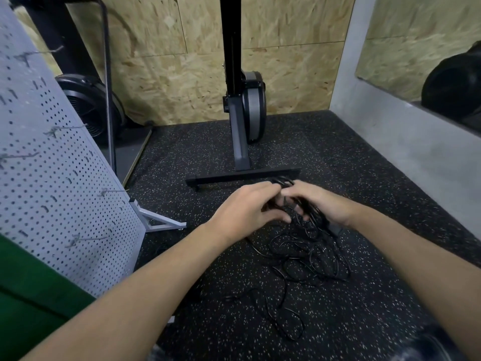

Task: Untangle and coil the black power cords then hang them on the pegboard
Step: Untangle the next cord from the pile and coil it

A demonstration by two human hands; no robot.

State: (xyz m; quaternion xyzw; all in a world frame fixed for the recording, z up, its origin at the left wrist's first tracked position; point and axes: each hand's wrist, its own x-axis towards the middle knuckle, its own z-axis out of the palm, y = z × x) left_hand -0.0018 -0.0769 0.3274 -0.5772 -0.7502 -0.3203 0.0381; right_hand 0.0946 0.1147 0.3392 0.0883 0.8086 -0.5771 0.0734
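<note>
Head view: left hand [247, 208] and right hand [321, 204] both grip looped black power cords [316, 220], the tangle trailing onto speckled rubber floor [364, 178] near the grey pegboard [65, 183].

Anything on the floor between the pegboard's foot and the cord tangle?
Head view: only bare speckled floor shows between the pegboard's foot and the cord tangle; the left forearm hides part of it.
</note>
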